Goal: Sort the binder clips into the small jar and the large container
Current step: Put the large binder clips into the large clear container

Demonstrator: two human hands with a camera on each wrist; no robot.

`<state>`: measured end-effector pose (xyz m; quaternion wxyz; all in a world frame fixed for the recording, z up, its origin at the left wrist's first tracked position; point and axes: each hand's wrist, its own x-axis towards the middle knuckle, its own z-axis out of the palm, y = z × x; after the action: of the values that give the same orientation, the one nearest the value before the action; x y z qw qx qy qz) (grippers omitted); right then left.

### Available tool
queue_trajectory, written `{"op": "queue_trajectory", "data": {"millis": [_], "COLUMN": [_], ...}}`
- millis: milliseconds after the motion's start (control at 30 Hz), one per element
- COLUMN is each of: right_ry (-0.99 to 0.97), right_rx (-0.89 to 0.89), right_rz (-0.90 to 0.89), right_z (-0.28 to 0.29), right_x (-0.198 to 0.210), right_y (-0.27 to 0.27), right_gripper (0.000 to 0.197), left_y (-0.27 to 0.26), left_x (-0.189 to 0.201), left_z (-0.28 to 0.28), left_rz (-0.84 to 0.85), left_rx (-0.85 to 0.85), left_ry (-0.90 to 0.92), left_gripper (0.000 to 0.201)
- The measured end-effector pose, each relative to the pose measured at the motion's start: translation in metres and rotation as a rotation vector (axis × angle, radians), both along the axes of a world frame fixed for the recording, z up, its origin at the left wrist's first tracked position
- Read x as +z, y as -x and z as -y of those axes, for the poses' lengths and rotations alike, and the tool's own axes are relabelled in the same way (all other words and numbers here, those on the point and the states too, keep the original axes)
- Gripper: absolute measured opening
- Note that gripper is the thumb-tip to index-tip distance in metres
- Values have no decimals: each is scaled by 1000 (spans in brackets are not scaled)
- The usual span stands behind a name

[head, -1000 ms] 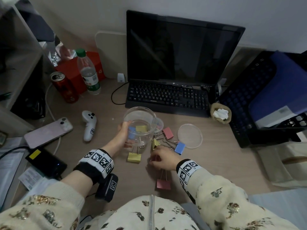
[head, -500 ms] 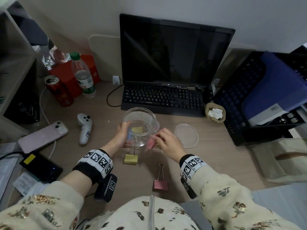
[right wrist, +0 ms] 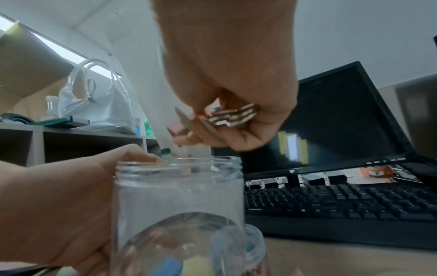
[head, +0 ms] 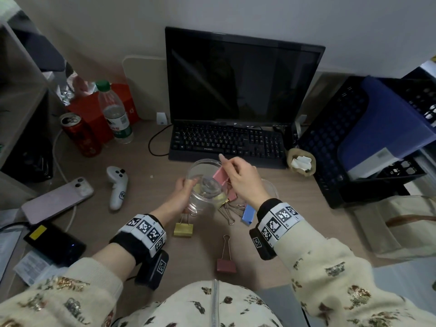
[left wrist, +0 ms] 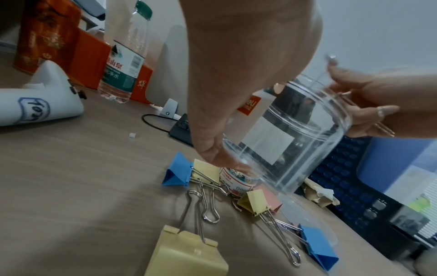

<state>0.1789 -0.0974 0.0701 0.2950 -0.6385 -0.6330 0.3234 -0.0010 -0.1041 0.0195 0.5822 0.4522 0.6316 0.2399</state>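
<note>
My left hand [head: 185, 188] grips the large clear container [head: 204, 185] by its left wall and holds it tilted; the container [left wrist: 295, 140] looks empty. My right hand [head: 236, 177] pinches a pink binder clip [head: 220, 176] by its wire handles at the container's rim [right wrist: 179, 162]. The small labelled jar [left wrist: 236, 180] stands just behind the container. On the desk lie a yellow clip [head: 183, 228], a dark pink clip [head: 226, 265], a blue clip [head: 248, 214], and another pink one [head: 232, 196]. More blue and yellow clips [left wrist: 179, 175] lie under my left hand.
A black keyboard [head: 226, 142] and monitor [head: 240, 79] stand right behind the container. A clear lid [head: 271, 188] lies under my right wrist. A white controller [head: 116, 185], phone [head: 56, 200], water bottle [head: 115, 114] and red can [head: 80, 135] sit left; a black crate [head: 349, 142] sits right.
My right hand took a pink clip off the desk and raised it to the container's mouth. My left hand kept its hold on the container, which now tilts.
</note>
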Motion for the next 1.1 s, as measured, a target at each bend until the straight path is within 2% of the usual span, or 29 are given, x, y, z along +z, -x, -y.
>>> {"op": "queue_trajectory", "data": {"millis": [100, 200, 300, 433, 500, 633, 733, 800, 900, 1033, 1100], "right_ry": [64, 82, 53, 37, 30, 115, 264, 309, 287, 164, 93], "right_rx": [102, 155, 153, 209, 268, 358, 436, 489, 539, 591, 615], "right_rz": [181, 357, 590, 736, 771, 663, 563, 562, 637, 790, 838], "right_z": [-3, -2, 2, 3, 3, 6, 6, 6, 7, 7, 6], "right_x": [-5, -6, 3, 5, 2, -6, -14, -15, -16, -16, -18], "right_y": [2, 2, 6, 16, 21, 33, 39, 40, 43, 48, 48], "right_gripper": [38, 35, 25, 19, 19, 21, 20, 21, 23, 31, 36], "left_y": [-4, -4, -2, -7, -8, -1, 0, 2, 3, 4, 4], "left_x": [5, 9, 13, 19, 20, 15, 14, 13, 14, 15, 12], "left_z": [3, 5, 8, 13, 15, 19, 21, 23, 26, 26, 24], "left_rz": [1, 21, 42, 100, 150, 186, 242, 276, 285, 311, 314], "left_rx": [-76, -82, -106, -140, -133, -162, -182, -172, -166, -113, -101], "left_ry": [-41, -63, -56, -30, -15, 14, -13, -13, 8, 29, 24], "left_gripper": [57, 59, 74, 74, 79, 89, 71, 60, 58, 70, 64]}}
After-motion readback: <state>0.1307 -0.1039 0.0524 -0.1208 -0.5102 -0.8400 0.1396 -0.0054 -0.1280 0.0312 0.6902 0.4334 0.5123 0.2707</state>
